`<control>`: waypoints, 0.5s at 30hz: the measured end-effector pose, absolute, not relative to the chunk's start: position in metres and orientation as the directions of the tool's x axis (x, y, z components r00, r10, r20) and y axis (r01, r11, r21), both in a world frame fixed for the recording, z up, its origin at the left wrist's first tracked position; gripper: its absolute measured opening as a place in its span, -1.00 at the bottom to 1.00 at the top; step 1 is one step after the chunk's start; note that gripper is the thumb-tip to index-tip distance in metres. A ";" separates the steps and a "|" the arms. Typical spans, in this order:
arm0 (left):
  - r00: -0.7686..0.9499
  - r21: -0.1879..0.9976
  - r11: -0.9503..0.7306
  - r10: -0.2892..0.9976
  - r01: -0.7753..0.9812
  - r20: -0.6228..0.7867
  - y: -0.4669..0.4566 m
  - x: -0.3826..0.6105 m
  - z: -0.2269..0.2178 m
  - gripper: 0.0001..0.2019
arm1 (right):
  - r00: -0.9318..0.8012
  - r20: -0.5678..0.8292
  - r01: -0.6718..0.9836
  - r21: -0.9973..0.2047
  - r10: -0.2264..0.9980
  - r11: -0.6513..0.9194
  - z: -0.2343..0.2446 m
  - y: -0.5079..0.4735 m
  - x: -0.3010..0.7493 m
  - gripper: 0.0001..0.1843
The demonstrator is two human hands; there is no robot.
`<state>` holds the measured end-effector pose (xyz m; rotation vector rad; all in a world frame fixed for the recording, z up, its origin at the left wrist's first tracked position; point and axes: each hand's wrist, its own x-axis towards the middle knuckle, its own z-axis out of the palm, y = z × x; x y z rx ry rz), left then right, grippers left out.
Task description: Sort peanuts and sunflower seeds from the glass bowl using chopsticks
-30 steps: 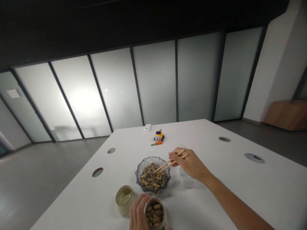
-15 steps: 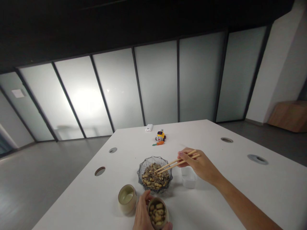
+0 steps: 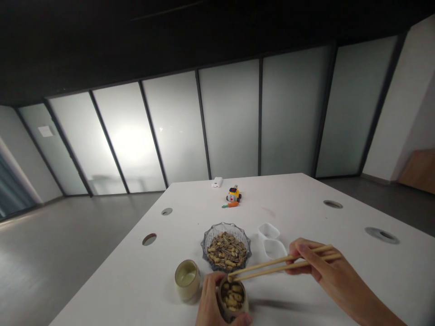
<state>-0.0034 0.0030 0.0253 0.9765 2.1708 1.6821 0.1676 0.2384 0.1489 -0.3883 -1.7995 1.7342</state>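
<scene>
My left hand (image 3: 212,302) is wrapped round a small ceramic cup (image 3: 245,302) that holds several peanuts (image 3: 234,299). In my right hand (image 3: 314,262) is a pair of wooden chopsticks (image 3: 268,268), their tips over the far rim of that cup. A small brownish piece, perhaps a peanut, shows at the tips. Just beyond the cup stands a scalloped glass bowl (image 3: 208,234) of striped sunflower seeds and peanuts (image 3: 227,249). A second ceramic cup (image 3: 187,283), with no nuts visible inside, stands left of my left hand.
Two small white plastic containers (image 3: 270,232) stand right of the bowl, near my right hand. Farther back on the white table (image 3: 183,203) are a toy carrot (image 3: 231,205), a yellow toy vehicle (image 3: 234,194) and a white device (image 3: 217,182). Round holes (image 3: 149,239) pierce the tabletop.
My right hand has drawn back toward me and to the right, bringing the chopstick tips from the glass bowl to the cup. My left hand keeps its hold on the cup.
</scene>
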 end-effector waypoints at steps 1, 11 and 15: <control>-0.748 0.927 0.109 0.628 0.359 0.215 0.003 -0.003 0.025 -0.34 | -0.778 0.214 -0.184 -0.977 0.591 0.111 0.148 0.237 0.169 -0.42; -0.718 0.910 0.062 0.638 0.410 0.280 0.004 -0.004 0.017 -0.34 | -0.753 0.210 -0.193 -0.977 0.624 0.096 0.146 0.234 0.169 -0.42; -0.713 0.899 0.072 0.638 0.433 0.292 0.003 -0.004 0.020 -0.38 | -0.615 0.259 -0.237 -0.962 0.745 0.139 0.140 0.234 0.167 -0.42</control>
